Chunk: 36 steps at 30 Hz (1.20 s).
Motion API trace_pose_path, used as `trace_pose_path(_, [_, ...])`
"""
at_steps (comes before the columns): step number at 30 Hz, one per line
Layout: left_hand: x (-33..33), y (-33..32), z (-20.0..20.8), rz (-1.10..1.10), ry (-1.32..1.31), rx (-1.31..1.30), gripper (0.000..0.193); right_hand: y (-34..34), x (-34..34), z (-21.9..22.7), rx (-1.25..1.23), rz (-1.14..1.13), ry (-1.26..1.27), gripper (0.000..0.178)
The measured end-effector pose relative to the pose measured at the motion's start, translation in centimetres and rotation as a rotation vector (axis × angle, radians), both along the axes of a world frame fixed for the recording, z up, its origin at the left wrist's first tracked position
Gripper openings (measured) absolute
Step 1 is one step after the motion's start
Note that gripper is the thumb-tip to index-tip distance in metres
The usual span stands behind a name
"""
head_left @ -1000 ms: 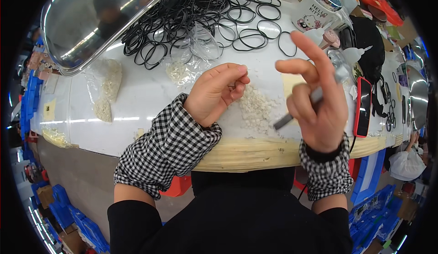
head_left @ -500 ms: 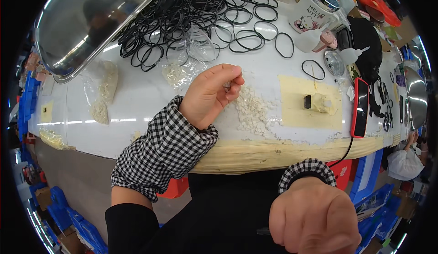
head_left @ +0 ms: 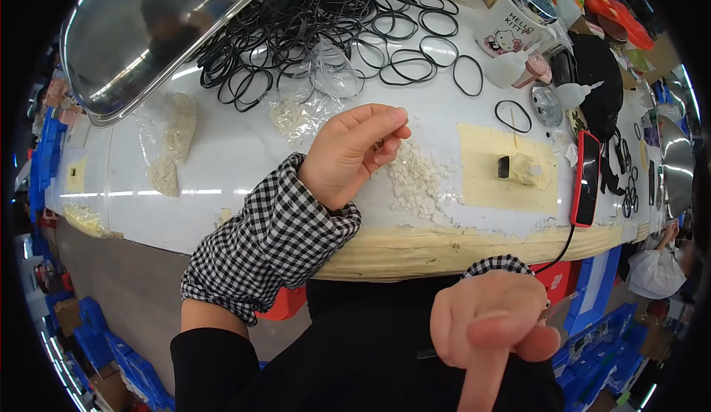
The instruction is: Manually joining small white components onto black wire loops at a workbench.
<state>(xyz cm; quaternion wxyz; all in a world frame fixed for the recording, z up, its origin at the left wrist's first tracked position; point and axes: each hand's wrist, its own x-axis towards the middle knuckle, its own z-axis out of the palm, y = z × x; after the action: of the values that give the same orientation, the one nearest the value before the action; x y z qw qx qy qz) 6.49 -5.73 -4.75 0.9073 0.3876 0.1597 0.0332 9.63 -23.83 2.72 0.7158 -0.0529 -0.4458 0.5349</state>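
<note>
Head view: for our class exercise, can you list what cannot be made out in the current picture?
All in the head view:
Whether the left hand pinches anything: its closed fingers hide it.
Most of the dark tool: the right hand covers it.
The far part of the shiny metal vessel: cut off by the top edge.
How many black bands lie heaped: they overlap.
Exact shapes of the smallest white chips: too small.

Centre-left of frame: loose, wrinkled sleeve cover (head_left: 270,238), black-and-white gingham check. Lower left: plain black sleeve (head_left: 211,364); a bare band of forearm (head_left: 215,314) shows between the two. Bottom centre: black top (head_left: 392,353). Lower right: matching gingham cuff (head_left: 498,265), mostly hidden. Left hand (head_left: 352,149), right hand (head_left: 489,312): bare.
</note>
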Motion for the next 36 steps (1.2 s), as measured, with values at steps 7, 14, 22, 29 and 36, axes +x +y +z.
trace_pose_path(7, [0.1,-0.3,0.5,-0.032,-0.054,0.036,0.016,0.4,5.4,2.4,-0.874,-0.586,-0.520,0.035])
trace_pose_path(14, [-0.1,-0.3,0.6,-0.050,-0.098,0.249,0.016,3.3,8.5,-0.5,-0.814,-0.990,-1.198,0.013])
trace_pose_path(22, [-0.1,-0.8,0.8,0.000,-0.062,0.399,0.013,3.3,8.1,-1.9,-0.801,-1.011,-1.194,0.010])
trace_pose_path(29, [0.0,-0.7,0.1,-0.008,-0.100,0.079,0.015,3.7,7.1,-3.3,-0.815,-1.068,-1.011,0.009])
trace_pose_path(36, [0.1,-1.3,-0.4,0.017,-0.133,-0.077,0.019,4.2,6.4,-3.8,-0.749,-1.160,-1.016,0.009])
